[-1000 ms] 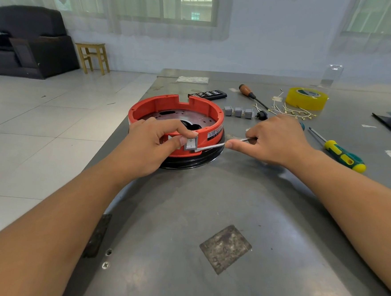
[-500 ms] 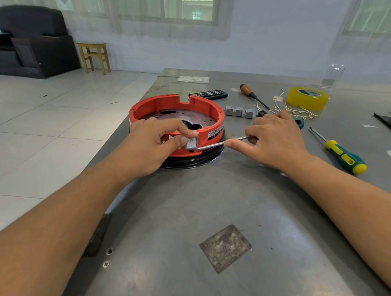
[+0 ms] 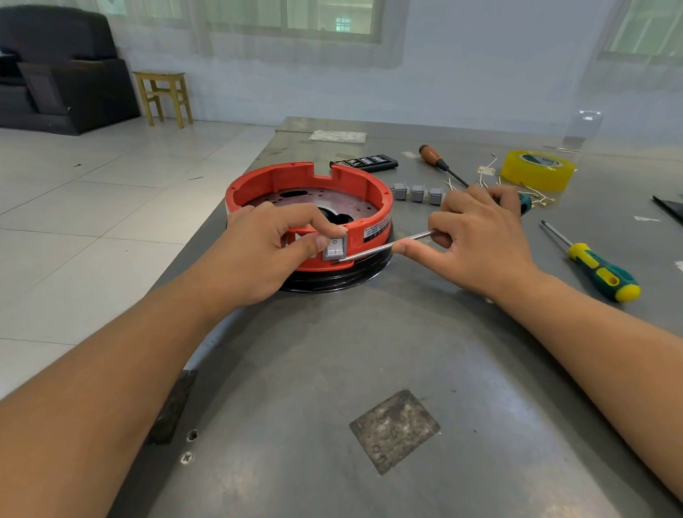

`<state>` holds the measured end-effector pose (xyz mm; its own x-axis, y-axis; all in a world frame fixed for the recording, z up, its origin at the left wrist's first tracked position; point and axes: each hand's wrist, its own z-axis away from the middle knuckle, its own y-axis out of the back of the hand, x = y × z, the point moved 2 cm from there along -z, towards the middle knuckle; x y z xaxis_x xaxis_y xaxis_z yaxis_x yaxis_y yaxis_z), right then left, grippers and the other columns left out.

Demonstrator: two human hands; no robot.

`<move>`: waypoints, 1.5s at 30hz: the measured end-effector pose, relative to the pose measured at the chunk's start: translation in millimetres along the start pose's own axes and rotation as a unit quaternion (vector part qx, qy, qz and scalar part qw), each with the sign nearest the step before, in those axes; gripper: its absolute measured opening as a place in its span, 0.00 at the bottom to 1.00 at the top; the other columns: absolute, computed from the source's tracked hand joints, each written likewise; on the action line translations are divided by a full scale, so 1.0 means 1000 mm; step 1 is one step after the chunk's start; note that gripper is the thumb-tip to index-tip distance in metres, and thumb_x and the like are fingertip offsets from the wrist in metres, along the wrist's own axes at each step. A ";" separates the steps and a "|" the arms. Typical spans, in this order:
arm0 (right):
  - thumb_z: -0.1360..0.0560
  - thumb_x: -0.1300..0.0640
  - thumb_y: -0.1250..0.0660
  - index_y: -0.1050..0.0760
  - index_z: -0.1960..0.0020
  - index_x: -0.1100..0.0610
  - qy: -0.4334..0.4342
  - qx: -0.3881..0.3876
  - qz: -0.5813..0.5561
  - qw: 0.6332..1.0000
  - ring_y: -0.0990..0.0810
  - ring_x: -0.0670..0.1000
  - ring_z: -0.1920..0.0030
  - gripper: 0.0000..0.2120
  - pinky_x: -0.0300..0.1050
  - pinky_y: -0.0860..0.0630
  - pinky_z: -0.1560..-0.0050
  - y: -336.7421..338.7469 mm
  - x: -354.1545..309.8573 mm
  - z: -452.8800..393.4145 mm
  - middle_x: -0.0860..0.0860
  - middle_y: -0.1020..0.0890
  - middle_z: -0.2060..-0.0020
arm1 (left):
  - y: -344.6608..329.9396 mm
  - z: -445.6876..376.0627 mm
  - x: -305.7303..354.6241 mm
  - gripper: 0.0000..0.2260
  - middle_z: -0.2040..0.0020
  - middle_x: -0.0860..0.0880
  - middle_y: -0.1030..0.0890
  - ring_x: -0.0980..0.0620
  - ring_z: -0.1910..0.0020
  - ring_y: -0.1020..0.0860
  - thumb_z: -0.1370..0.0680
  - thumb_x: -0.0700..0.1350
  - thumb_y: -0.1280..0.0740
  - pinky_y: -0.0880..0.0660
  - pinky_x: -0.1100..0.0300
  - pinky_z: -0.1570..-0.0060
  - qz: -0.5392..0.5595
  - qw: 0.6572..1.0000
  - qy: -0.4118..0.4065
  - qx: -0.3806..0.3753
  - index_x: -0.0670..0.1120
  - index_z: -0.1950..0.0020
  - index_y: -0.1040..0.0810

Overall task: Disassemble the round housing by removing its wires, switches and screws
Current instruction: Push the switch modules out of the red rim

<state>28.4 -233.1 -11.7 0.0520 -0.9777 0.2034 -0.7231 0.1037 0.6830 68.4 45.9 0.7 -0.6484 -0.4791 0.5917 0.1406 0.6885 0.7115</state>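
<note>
On the grey metal table (image 3: 425,366), the left hand (image 3: 251,252) curls over the near rim of the round red housing (image 3: 310,192), thumb and forefinger pinching a grey rocker switch (image 3: 335,248) set in its near wall. The right hand (image 3: 481,236) grips a screwdriver (image 3: 381,248) — fingers curled round its shaft, forefinger laid straight along it, tip touching the switch's lower right corner. To the right lies a yellow-and-green screwdriver (image 3: 597,270), well apart. Farther off sit three loose grey switches (image 3: 417,193), scattered wires (image 3: 532,195), a wooden-handled screwdriver (image 3: 439,162) and a yellow tape roll (image 3: 538,169).
</note>
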 end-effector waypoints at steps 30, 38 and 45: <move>0.28 0.18 0.57 0.36 0.75 0.52 -0.013 -0.065 0.024 0.997 0.29 0.49 0.68 0.41 0.49 0.36 0.54 -0.009 -0.009 -0.001 0.44 0.28 0.75 | 0.000 0.001 0.002 0.09 0.44 0.50 0.15 0.49 0.45 0.20 0.17 0.51 0.31 0.23 0.50 0.41 0.007 1.000 0.008 -0.005 0.67 0.42 0.19; 0.27 0.18 0.56 0.37 0.76 0.50 -0.001 -0.042 0.032 0.999 0.29 0.49 0.68 0.39 0.49 0.35 0.55 -0.009 -0.012 -0.002 0.44 0.29 0.74 | 0.002 0.003 0.005 0.10 0.42 0.52 0.16 0.50 0.42 0.23 0.17 0.51 0.31 0.26 0.40 0.32 0.008 1.000 0.016 0.000 0.68 0.43 0.20; 0.27 0.19 0.53 0.34 0.72 0.48 -0.027 -0.032 0.003 0.999 0.29 0.49 0.58 0.36 0.51 0.37 0.46 -0.012 -0.013 0.003 0.44 0.27 0.66 | 0.001 0.003 0.004 0.12 0.43 0.55 0.17 0.52 0.43 0.23 0.17 0.52 0.31 0.26 0.42 0.32 0.007 1.000 0.013 0.004 0.73 0.47 0.22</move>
<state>34.3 -222.4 -24.4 0.0083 -0.9852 0.1711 -0.6770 0.1203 0.7261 63.7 46.1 2.7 -0.6272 -0.4826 0.6113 0.1444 0.6992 0.7002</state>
